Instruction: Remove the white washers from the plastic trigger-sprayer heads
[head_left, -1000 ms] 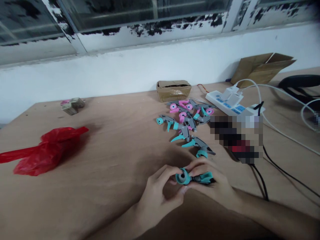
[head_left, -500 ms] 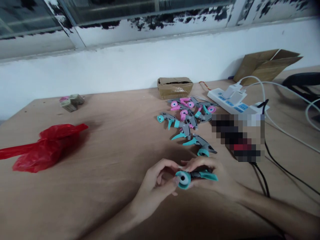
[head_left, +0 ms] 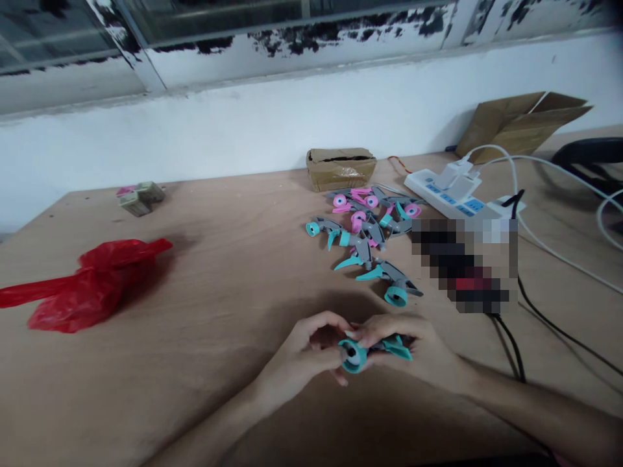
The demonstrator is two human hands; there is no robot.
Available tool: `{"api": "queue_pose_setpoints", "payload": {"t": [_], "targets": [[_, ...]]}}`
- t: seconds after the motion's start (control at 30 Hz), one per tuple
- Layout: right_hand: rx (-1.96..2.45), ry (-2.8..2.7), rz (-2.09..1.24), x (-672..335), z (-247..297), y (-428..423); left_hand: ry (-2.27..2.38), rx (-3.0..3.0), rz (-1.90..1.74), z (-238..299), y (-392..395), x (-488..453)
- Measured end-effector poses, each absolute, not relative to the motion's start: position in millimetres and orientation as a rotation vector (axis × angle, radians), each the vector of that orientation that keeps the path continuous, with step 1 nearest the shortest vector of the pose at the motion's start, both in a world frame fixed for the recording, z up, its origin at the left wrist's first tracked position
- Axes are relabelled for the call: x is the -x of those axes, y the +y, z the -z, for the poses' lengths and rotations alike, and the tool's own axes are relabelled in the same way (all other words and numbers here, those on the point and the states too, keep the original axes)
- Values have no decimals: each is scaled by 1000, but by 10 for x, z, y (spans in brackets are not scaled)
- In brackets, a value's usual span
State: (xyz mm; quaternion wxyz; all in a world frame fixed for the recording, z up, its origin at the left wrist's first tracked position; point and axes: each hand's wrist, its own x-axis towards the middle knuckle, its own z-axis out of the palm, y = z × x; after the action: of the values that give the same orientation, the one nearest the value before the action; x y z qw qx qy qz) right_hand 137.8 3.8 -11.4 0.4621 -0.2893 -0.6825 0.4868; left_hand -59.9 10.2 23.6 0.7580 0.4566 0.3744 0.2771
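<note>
A grey and teal spray trigger head [head_left: 370,351] is held between both hands low over the wooden table [head_left: 219,305]. My right hand [head_left: 413,353] wraps round its grey body and teal lever. My left hand [head_left: 304,357] pinches at its teal round collar, fingers curled. Just beyond the hands lies a pile of spray trigger heads [head_left: 367,237], some teal, some pink, the nearest teal one [head_left: 392,285] a short way from my right fingers.
A red plastic bag [head_left: 90,285] lies at the left. A small brown carton [head_left: 341,168] stands by the wall. A white power strip [head_left: 457,194] with cables, an open cardboard box [head_left: 520,123] and a blurred-out patch [head_left: 462,266] lie to the right. Small blocks [head_left: 139,198] sit far left.
The trigger head has been turned slightly in my hands, its collar now tilted a little lower and to the left. My hands stay in nearly the same place.
</note>
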Motion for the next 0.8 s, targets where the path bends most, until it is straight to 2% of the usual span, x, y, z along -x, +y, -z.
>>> {"api": "queue_pose_setpoints", "payload": {"t": [0.63, 0.8], "targets": [[843, -1752, -1025, -1402, 188, 101, 951, -1160, -772, -233, 102, 540], [751, -1785, -965, -1399, 152, 95, 990, -1227, -782, -267, 73, 561]]}}
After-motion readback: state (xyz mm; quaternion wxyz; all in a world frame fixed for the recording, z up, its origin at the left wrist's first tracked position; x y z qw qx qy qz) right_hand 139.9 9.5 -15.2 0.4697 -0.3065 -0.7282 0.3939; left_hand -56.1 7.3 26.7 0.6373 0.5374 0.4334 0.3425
